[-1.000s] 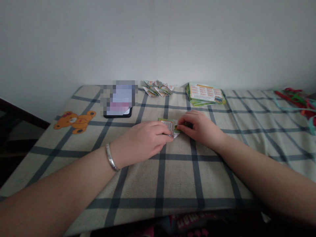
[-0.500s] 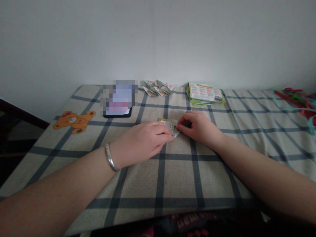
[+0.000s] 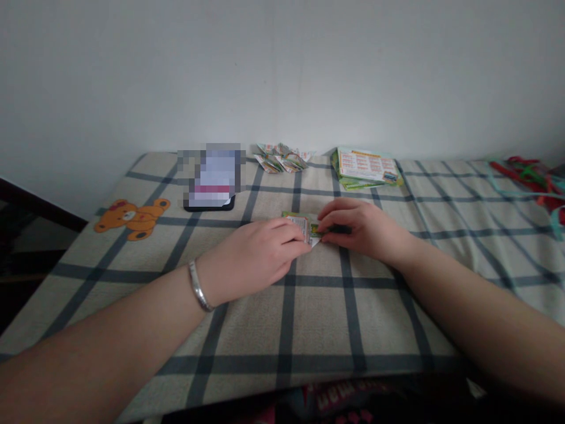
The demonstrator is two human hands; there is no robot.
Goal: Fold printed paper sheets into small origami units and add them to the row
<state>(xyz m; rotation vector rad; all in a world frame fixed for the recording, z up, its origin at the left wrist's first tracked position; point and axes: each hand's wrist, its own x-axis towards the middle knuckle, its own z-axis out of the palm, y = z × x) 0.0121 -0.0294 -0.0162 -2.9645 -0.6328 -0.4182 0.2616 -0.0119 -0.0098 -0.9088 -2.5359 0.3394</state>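
A small piece of folded printed paper (image 3: 297, 219), green-edged with a white underside, lies on the checked cloth between my hands. My left hand (image 3: 260, 253) rests over its left part, with the fingers together and pressing it to the cloth. At its right end, my right hand (image 3: 359, 227) pinches the edge between thumb and fingertips. Part of the paper is hidden under my left fingers. A silver bangle (image 3: 200, 287) circles my left wrist.
Behind stand several folded paper pieces (image 3: 282, 159) in a cluster. A stack of printed leaflets (image 3: 368, 166) lies at back right, a phone (image 3: 209, 206) at back left. A flat orange bear cutout (image 3: 135, 219) is at left, coloured ribbons (image 3: 529, 176) at far right.
My right fingers have spread slightly, with the thumb lower along the paper's right end. My left hand and the paper have hardly moved.
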